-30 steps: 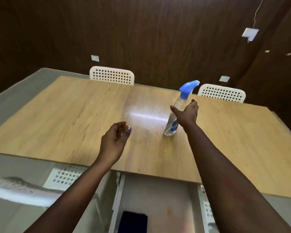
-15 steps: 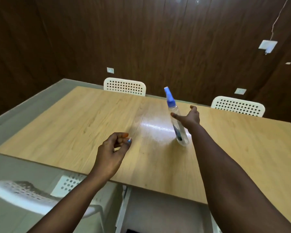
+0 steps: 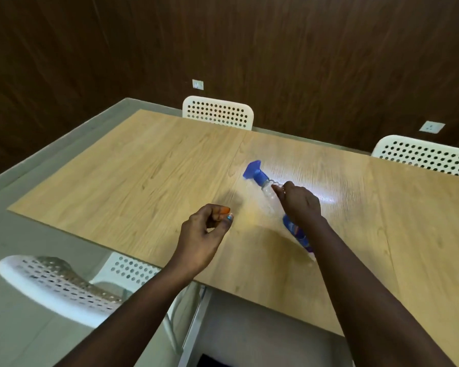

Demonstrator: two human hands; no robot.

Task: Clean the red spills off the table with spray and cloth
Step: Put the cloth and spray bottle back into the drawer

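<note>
Now, right fingers [image 3: 277, 188] first: they curl at the clear neck of the spray bottle [image 3: 265, 185], just under its blue head, and the right hand [image 3: 300, 205] covers the bottle's middle. How firm that grip is, I cannot tell; part of it is hidden by the hand itself. The bottle is steeply tilted, head pointing away and to the left, its blue-labelled lower end poking out beneath the wrist, low over the table [image 3: 143, 168]. Whether the base touches the wood I cannot tell; the bottle is blurred.

Over to the left hand [image 3: 202, 239]: fingers loosely curled inward, thumb near the fingertips, nothing held. It hangs above the table's near edge, well apart from the bottle.

Outward now: the table is pale wood grain, with a bright glare patch just beyond the right hand. Two white perforated chairs [image 3: 217, 112] stand at the far side against a dark wood-panelled wall [image 3: 276, 49]. Another white chair [image 3: 56, 284] sits at the near left, beside the left forearm.
</note>
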